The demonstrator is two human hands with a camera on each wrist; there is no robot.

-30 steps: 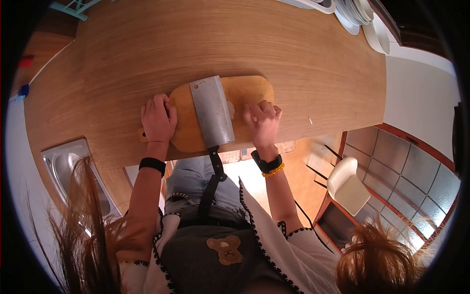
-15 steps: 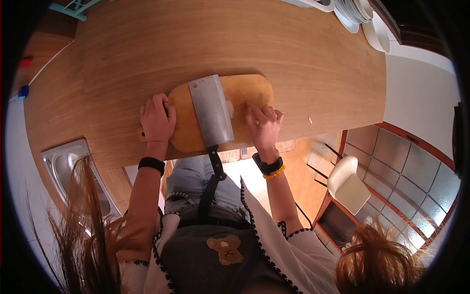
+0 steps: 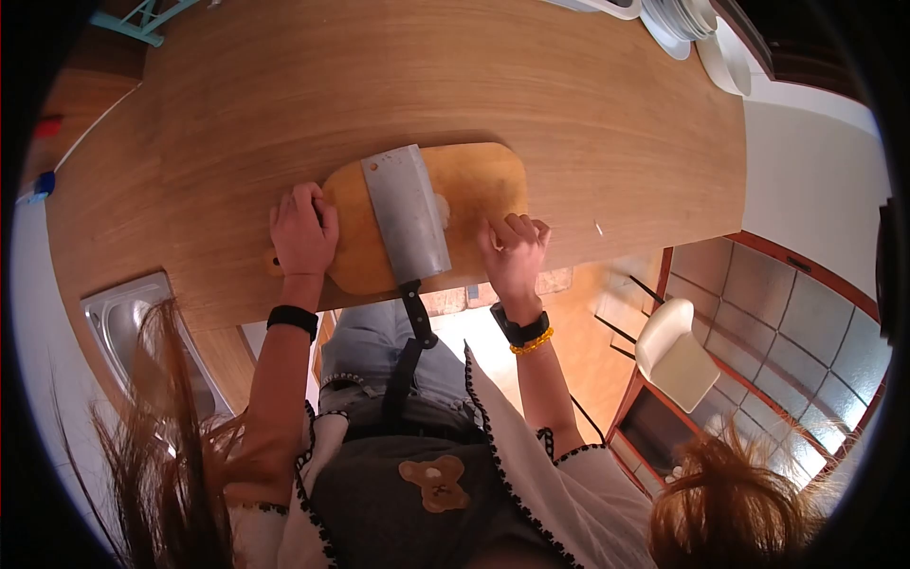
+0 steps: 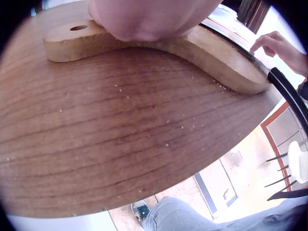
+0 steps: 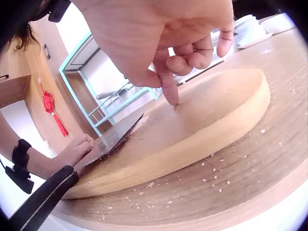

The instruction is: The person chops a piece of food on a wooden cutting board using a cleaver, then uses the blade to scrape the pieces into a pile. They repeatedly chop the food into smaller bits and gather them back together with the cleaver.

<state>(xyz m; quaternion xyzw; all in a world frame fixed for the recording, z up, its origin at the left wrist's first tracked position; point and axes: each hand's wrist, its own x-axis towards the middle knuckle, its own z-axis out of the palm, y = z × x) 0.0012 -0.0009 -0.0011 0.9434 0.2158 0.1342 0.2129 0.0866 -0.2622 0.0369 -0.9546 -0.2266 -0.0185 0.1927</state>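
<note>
A wooden cutting board (image 3: pixel 483 171) lies near the table's front edge. Across it rests a cleaver (image 3: pixel 408 213), blade flat, its black handle jutting past the edge toward the person. Along the blade's right side is a small pale heap of food (image 3: pixel 442 211), its kind unclear. My left hand (image 3: pixel 303 232) grips the board at its handle end, thumb over the rim. Over the right part of the board is my right hand (image 3: pixel 515 254), its index finger (image 5: pixel 169 94) pointing down with the tip right at a crumb on the surface; the other fingers bend loosely.
Pale crumbs (image 5: pixel 228 182) dot the wooden table (image 3: pixel 284 85) around the board. A white scrap (image 3: pixel 598 229) lies to the right. Stacked plates (image 3: pixel 675 24) and a bowl stand at the far right, a metal sink (image 3: pixel 142 327) at the left. A white chair (image 3: pixel 675 353) stands beyond the table.
My right hand has drawn slightly toward the near right corner of the board, its index finger reaching less far in. The left hand and the cleaver keep their places on the board.
</note>
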